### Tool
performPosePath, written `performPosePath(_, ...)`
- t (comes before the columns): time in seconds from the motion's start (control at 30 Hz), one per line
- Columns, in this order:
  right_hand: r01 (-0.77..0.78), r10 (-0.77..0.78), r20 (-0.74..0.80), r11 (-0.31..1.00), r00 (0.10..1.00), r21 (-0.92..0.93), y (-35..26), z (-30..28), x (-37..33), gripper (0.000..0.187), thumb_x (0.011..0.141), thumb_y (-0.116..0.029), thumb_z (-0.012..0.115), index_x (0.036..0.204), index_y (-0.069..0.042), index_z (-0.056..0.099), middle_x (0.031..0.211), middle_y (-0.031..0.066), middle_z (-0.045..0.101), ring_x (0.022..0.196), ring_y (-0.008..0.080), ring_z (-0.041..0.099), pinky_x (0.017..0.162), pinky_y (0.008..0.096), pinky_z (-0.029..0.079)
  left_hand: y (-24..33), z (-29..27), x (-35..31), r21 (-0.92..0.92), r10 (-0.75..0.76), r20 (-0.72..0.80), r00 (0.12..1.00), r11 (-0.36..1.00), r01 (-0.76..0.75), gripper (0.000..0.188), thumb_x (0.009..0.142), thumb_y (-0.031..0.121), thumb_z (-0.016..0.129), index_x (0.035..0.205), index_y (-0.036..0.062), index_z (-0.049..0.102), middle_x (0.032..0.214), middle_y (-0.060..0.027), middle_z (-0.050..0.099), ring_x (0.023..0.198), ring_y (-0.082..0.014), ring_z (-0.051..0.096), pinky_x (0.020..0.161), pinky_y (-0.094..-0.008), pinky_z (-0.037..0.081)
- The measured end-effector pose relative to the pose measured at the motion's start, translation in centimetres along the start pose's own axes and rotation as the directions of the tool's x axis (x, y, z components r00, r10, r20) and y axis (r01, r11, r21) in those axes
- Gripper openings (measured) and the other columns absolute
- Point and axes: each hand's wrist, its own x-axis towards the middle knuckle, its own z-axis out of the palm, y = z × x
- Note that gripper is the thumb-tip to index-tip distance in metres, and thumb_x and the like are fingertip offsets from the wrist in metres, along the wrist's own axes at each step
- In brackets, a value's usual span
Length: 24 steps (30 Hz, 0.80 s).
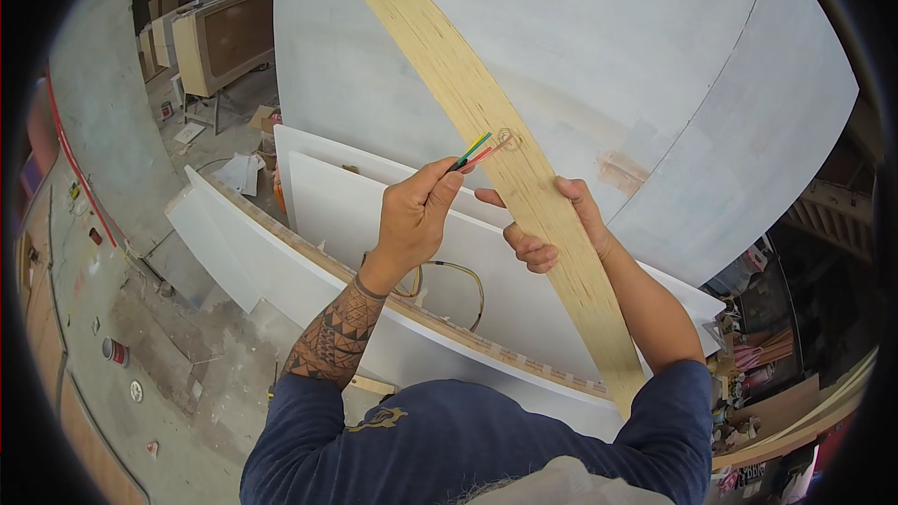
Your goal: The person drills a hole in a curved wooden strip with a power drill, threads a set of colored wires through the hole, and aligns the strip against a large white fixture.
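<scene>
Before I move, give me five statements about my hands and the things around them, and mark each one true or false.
1. The left hand holds coloured wires. True.
2. The right hand hangs free at the side. False: it grips the wooden strip.
3. The strip crosses in front of white panels. True.
4. The shirt sleeves are bright red. False: they are dark blue.
5. A small can is on the floor at the left. True.
</scene>
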Motion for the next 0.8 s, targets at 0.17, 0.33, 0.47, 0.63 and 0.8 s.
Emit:
performPosePath(0.17, 0.012, -0.012, 0.035, 1.000, 0.999, 0.008, 0.0, -0.1, 0.3, 0.105, 0.088, -0.070, 0.061, 0.168, -0.008, 0.032, 0.080, 0.0117, 0.052, 0.052, 0.0131, 0.041, 0.047, 0.0277, 0.035, -1.5, -0.3, 0.2, 0.027, 0.081, -0.039, 0.996, 0.996, -0.080, 0.031, 0.113, 0.023, 0.061, 0.129, -0.0010, 0.072, 0.102, -0.0100, 0.081, 0.077, -0.0081, 0.063, 0.070, -0.0250, 0.052)
performPosePath(0.33, 0.031, -0.031, 0.010, 0.999, 0.999, -0.034, 0.0, -0.2, 0.3, 0.105, 0.088, -0.070, 0.061, 0.168, -0.010, 0.032, 0.079, 0.0114, 0.052, 0.052, 0.0128, 0.041, 0.047, 0.0273, 0.035, -1.5, -1.0, 0.3, 0.095, 0.011, -0.004, 1.000, 0.995, -0.011, 0.032, 0.113, 0.023, 0.061, 0.129, -0.0019, 0.072, 0.103, -0.0103, 0.081, 0.080, -0.0094, 0.066, 0.072, -0.0257, 0.053)
performPosePath(0.47, 0.043, -0.043, 0.006, 0.996, 0.999, -0.082, 0.1, -0.7, 0.4, 0.104, 0.089, -0.071, 0.061, 0.168, -0.010, 0.032, 0.079, 0.0109, 0.051, 0.052, 0.0124, 0.041, 0.048, 0.0260, 0.036, -2.1, -1.0, 0.4, 0.083, 0.020, -0.007, 1.000, 0.996, -0.019, 0.033, 0.113, 0.025, 0.060, 0.129, -0.0020, 0.072, 0.100, -0.0071, 0.078, 0.078, -0.0074, 0.060, 0.070, -0.0241, 0.049)
performPosePath(0.63, 0.035, -0.042, -0.050, 0.991, 0.998, -0.129, 0.3, -0.9, 0.5, 0.101, 0.089, -0.072, 0.060, 0.167, -0.012, 0.035, 0.079, 0.0095, 0.051, 0.053, 0.0116, 0.041, 0.047, 0.0246, 0.036, -1.7, -0.6, 0.7, 0.092, -0.044, 0.046, 0.998, 0.995, 0.040, 0.033, 0.113, 0.024, 0.061, 0.131, -0.0008, 0.072, 0.088, -0.0017, 0.072, 0.073, -0.0048, 0.052, 0.065, -0.0228, 0.044)
performPosePath(0.8, 0.000, -0.011, -0.071, 0.988, 0.997, -0.153, 0.9, -1.2, 1.2, 0.099, 0.090, -0.072, 0.058, 0.166, -0.014, 0.036, 0.079, 0.0087, 0.051, 0.053, 0.0105, 0.042, 0.047, 0.0238, 0.037, -1.2, 0.2, 1.4, 0.105, -0.016, 0.012, 1.000, 0.994, 0.014, 0.030, 0.111, 0.022, 0.063, 0.127, -0.0004, 0.073, 0.079, -0.0067, 0.070, 0.065, -0.0084, 0.055, 0.060, -0.0267, 0.047)
